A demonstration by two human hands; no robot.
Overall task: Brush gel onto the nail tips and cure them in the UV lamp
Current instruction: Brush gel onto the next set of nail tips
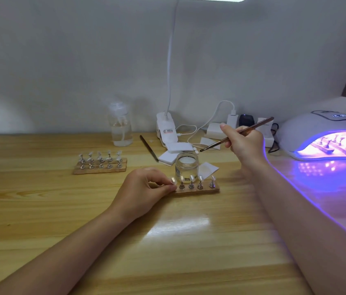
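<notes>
Head view, right hand [244,143] fingers gripping brush [236,134], left hand [146,188] fingers pinching nail tip [173,180]

Perhaps "102" on lamp display [337,115]

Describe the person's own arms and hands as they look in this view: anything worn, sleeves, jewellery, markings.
Both forearms are bare, with no sleeve in view. The left hand and right hand wear no gloves, and no rings, watch or bracelets show. The nails that show look short and unpainted. No markings are visible.
</notes>
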